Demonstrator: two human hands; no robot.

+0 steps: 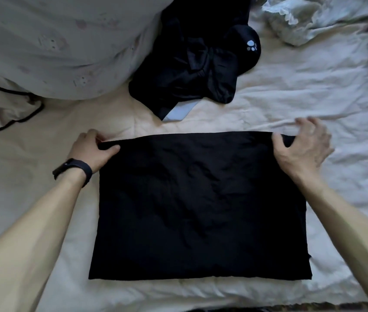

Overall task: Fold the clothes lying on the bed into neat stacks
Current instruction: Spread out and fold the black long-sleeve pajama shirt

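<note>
Flat black garment (pixel 201 199) on bed (pixel 313 86) | left hand (pixel 94 147) pinches far-left corner | right hand (pixel 303 146) blurred, grip unclear | probably squaring the fold

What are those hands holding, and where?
The black cloth: left hand pinches its far left corner; right hand touches the far right corner, grip unclear.

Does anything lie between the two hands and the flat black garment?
Nothing visible does. The left hand pinches the far left corner of the black garment; the right hand is at its far right corner. The crumpled dark pile lies beyond, not touching.
</note>
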